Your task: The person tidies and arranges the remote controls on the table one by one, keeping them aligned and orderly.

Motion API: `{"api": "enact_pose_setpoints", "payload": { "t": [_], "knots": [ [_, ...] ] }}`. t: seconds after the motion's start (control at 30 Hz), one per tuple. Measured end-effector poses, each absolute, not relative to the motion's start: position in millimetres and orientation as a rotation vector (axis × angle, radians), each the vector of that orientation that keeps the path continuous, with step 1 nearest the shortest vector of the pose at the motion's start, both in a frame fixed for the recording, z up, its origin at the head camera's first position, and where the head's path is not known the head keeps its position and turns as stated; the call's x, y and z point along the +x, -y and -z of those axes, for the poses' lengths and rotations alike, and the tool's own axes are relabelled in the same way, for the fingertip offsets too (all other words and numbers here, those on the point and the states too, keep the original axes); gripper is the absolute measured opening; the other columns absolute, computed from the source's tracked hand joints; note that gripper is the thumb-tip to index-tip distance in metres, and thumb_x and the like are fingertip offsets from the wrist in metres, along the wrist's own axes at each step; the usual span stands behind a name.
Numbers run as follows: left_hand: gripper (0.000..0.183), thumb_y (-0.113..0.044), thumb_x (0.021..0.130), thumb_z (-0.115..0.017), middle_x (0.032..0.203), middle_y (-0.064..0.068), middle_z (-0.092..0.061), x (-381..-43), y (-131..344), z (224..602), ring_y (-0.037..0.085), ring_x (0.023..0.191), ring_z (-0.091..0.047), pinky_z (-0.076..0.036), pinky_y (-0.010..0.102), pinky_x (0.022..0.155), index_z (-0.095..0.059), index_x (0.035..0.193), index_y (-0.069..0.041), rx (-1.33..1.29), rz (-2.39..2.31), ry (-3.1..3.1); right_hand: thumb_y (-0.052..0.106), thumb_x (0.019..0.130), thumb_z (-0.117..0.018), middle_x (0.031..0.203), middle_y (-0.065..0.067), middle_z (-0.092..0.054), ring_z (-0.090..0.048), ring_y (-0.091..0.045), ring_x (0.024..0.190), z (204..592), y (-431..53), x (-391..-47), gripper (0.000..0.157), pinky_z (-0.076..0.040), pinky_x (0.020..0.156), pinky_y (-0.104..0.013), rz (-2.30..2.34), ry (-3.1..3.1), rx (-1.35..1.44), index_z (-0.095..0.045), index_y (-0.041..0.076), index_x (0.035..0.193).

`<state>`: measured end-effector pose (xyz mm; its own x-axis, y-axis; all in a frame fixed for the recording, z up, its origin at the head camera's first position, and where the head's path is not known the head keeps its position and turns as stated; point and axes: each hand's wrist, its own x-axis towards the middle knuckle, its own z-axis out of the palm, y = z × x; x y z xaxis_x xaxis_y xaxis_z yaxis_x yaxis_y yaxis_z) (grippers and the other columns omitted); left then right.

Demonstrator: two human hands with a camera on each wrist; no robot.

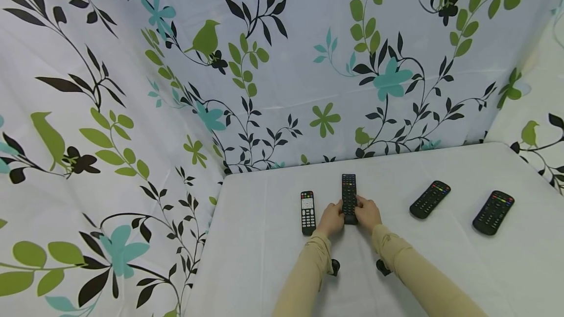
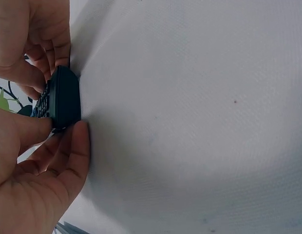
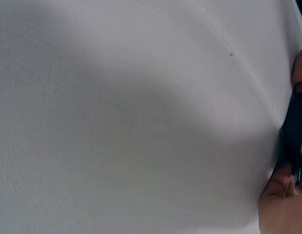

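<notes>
A long black remote control [image 1: 349,192] lies with its buttons up and its far end pointing away from me. My left hand [image 1: 331,219] grips its left edge near the close end, and my right hand [image 1: 368,214] holds the right edge opposite. In the left wrist view, thumb and fingers of the left hand [image 2: 41,178] pinch the remote's side, its underside right at the white cloth. The right wrist view catches the right hand [image 3: 282,207] at the frame's edge, on the dark remote [image 3: 293,131]. Left of my hands sits a slim remote with white keys [image 1: 307,213].
Two wider black remotes with coloured buttons, one nearer [image 1: 430,200] and one farther right [image 1: 493,213], lie aslant on the white table [image 1: 246,258]. A patterned curtain with birds and leaves [image 1: 282,77] hangs behind the table and along its left side.
</notes>
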<state>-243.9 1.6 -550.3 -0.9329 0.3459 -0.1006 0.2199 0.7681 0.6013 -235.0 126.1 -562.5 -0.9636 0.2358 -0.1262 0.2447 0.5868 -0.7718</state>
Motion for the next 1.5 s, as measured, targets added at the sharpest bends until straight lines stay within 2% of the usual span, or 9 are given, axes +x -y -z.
{"api": "enact_pose_setpoints", "payload": {
  "t": [0.1, 0.17, 0.23, 0.33, 0.5, 0.63, 1.0, 1.27, 1.5],
  "knots": [
    [0.044, -0.009, 0.086, -0.047, 0.099, 0.014, -0.055, -243, -1, 551, 0.015, 0.076, -0.046, -0.043, 0.028, 0.072, -0.042, 0.13, -0.005, 0.428, -0.909, -2.754, 0.008, 0.08, -0.04, 0.086, -0.016, -0.054, -0.044, -0.022, 0.073, 563, -128, -237, 0.049, -0.035, 0.059, -0.026, 1.313, -2.757, 0.367, -0.04, -0.001, 0.128],
    [0.045, -0.01, 0.086, -0.048, 0.098, 0.014, -0.056, -242, -1, 551, 0.014, 0.074, -0.046, -0.043, 0.027, 0.071, -0.041, 0.13, -0.006, 0.397, -0.921, -2.743, 0.008, 0.082, -0.04, 0.095, -0.021, -0.057, -0.046, -0.022, 0.076, 563, -130, -238, 0.048, -0.037, 0.062, -0.027, 1.301, -2.739, 0.321, -0.038, 0.0, 0.13],
    [0.045, -0.011, 0.086, -0.048, 0.098, 0.013, -0.056, -242, -1, 552, 0.012, 0.073, -0.045, -0.043, 0.026, 0.07, -0.04, 0.131, -0.007, 0.376, -0.929, -2.738, 0.007, 0.084, -0.038, 0.11, -0.025, -0.056, -0.048, -0.025, 0.082, 562, -131, -240, 0.048, -0.039, 0.067, -0.031, 1.296, -2.718, 0.283, -0.036, 0.0, 0.131],
    [0.046, -0.013, 0.087, -0.047, 0.102, 0.012, -0.057, -242, -1, 551, 0.011, 0.074, -0.047, -0.044, 0.026, 0.071, -0.039, 0.132, -0.009, 0.347, -0.925, -2.73, 0.007, 0.084, -0.037, 0.127, -0.026, -0.044, -0.048, -0.028, 0.093, 560, -133, -242, 0.049, -0.04, 0.078, -0.038, 1.293, -2.698, 0.229, -0.034, 0.001, 0.132],
    [0.046, -0.013, 0.087, -0.047, 0.104, 0.014, -0.058, -241, 3, 547, 0.012, 0.075, -0.048, -0.045, 0.026, 0.072, -0.039, 0.132, -0.006, 0.355, -0.904, -2.738, 0.008, 0.085, -0.037, 0.13, -0.025, -0.041, -0.048, -0.034, 0.107, 558, -130, -243, 0.049, -0.038, 0.09, -0.046, 1.301, -2.667, 0.187, -0.032, 0.002, 0.133],
    [0.045, -0.012, 0.087, -0.047, 0.103, 0.015, -0.057, -237, 6, 545, 0.013, 0.076, -0.049, -0.045, 0.027, 0.071, -0.039, 0.131, -0.006, 0.346, -0.903, -2.739, 0.011, 0.087, -0.037, 0.133, -0.024, -0.037, -0.033, -0.041, 0.123, 560, -128, -240, 0.048, -0.029, 0.099, -0.051, 1.319, -2.639, 0.175, -0.03, 0.003, 0.135],
    [0.045, -0.011, 0.087, -0.047, 0.11, 0.016, -0.056, -226, 10, 550, 0.018, 0.09, -0.054, -0.045, 0.032, 0.081, -0.039, 0.131, -0.006, 0.338, -0.88, -2.756, 0.016, 0.09, -0.038, 0.137, -0.024, -0.031, -0.028, -0.041, 0.126, 564, -125, -228, 0.048, -0.028, 0.099, -0.052, 1.383, -2.572, 0.122, -0.027, 0.006, 0.136],
    [0.045, -0.008, 0.085, -0.048, 0.101, 0.015, -0.058, -217, 13, 558, 0.012, 0.068, -0.044, -0.04, 0.023, 0.062, -0.041, 0.13, -0.003, 0.342, -0.922, -2.761, 0.017, 0.09, -0.039, 0.135, -0.025, -0.034, -0.033, -0.042, 0.123, 575, -125, -221, 0.048, -0.031, 0.098, -0.052, 1.343, -2.589, 0.121, -0.029, 0.006, 0.135],
    [0.046, -0.008, 0.085, -0.049, 0.091, 0.01, -0.056, -213, 17, 559, 0.011, 0.066, -0.041, -0.038, 0.022, 0.059, -0.041, 0.13, -0.005, 0.324, -0.954, -2.768, 0.016, 0.089, -0.04, 0.132, -0.027, -0.037, -0.032, -0.043, 0.122, 573, -124, -214, 0.047, -0.031, 0.096, -0.053, 1.385, -2.585, 0.099, -0.03, 0.005, 0.134]
  ]
}}
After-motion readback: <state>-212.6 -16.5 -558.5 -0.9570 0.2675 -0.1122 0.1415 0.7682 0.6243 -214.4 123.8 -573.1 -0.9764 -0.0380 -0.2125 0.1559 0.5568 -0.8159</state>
